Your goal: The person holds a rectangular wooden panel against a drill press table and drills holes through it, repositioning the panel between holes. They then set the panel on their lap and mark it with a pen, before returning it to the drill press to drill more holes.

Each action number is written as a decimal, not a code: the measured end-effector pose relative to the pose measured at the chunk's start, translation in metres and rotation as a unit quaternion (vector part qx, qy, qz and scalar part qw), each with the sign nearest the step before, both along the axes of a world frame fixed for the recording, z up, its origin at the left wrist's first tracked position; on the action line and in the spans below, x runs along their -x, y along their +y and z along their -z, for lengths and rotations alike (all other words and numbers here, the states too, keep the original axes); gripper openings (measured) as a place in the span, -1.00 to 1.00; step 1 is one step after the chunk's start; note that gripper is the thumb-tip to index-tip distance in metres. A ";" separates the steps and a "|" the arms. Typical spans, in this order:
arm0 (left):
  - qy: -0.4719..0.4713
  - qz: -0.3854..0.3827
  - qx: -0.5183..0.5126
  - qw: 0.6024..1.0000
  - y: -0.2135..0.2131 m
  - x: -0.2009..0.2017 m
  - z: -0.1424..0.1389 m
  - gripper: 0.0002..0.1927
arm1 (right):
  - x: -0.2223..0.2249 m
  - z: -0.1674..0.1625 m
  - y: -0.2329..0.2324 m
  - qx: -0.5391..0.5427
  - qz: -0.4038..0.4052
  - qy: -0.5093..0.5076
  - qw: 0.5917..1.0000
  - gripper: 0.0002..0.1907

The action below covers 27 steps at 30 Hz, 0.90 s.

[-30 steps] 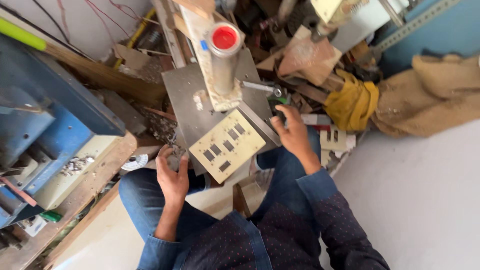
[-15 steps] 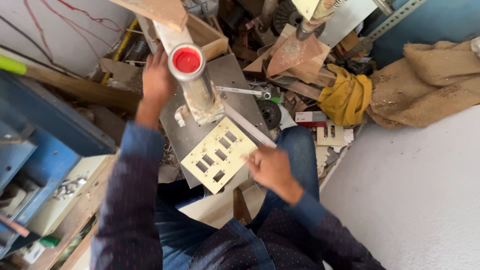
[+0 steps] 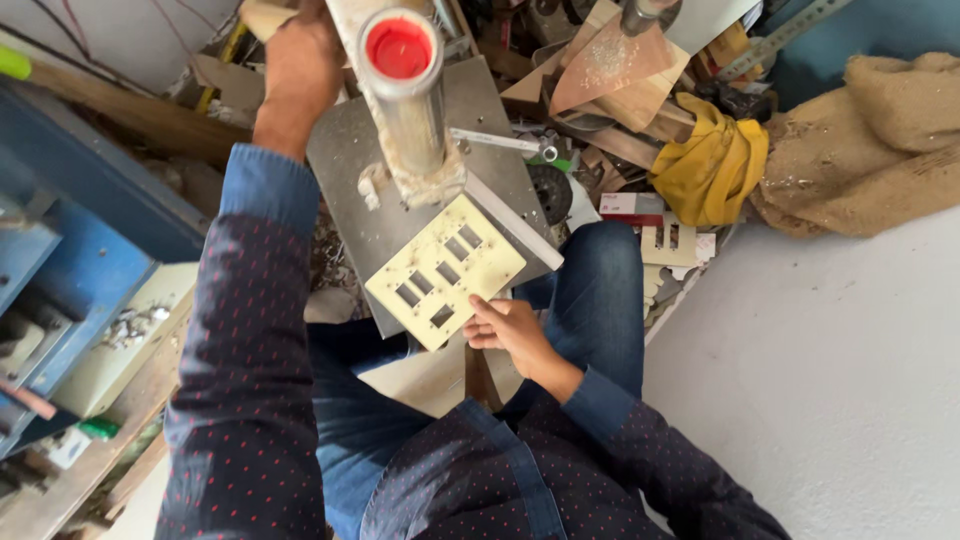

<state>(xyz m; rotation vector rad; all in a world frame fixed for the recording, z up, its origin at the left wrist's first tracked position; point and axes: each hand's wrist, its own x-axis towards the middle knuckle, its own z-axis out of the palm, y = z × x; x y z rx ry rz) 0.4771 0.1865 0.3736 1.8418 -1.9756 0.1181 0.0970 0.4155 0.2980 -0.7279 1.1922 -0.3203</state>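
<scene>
A cream plastic plate [image 3: 445, 270] with several rectangular cut-outs lies on the grey metal table [image 3: 350, 160] of a small press machine. Its steel column with a red cap [image 3: 402, 70] rises above the plate. My right hand [image 3: 508, 328] holds the plate's near corner. My left hand [image 3: 297, 62] is raised at the top of the view, closed around the machine's wooden handle [image 3: 262, 16] beside the column.
A blue machine [image 3: 60, 270] stands at the left. Behind the press lie wood scraps, a yellow cloth [image 3: 712, 170], burlap sacking [image 3: 870, 140] and more cut plates [image 3: 675, 245]. Pale floor [image 3: 830, 380] spreads at the right. My legs in jeans [image 3: 600, 300] are below the press table.
My left hand rose from beside my knee to the machine's handle at the top. My right hand came down from the far side of the plate to its near corner.
</scene>
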 end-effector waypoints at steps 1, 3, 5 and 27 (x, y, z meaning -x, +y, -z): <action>-0.009 -0.012 0.010 1.000 0.017 0.000 -0.008 -0.78 | -0.003 0.001 0.002 -0.004 0.006 0.001 1.000 -0.38; -0.024 -0.044 0.033 0.998 0.056 0.003 -0.022 -0.82 | -0.008 0.003 0.007 0.006 0.019 -0.003 1.000 -0.43; -0.020 -0.083 0.033 0.996 0.095 0.010 -0.032 -0.74 | -0.013 0.002 0.013 0.031 0.038 -0.018 0.999 -0.50; -0.005 -0.086 -0.070 0.994 0.374 0.211 -0.002 -0.48 | 0.074 -0.156 -0.105 0.581 -0.273 0.570 0.512 -0.78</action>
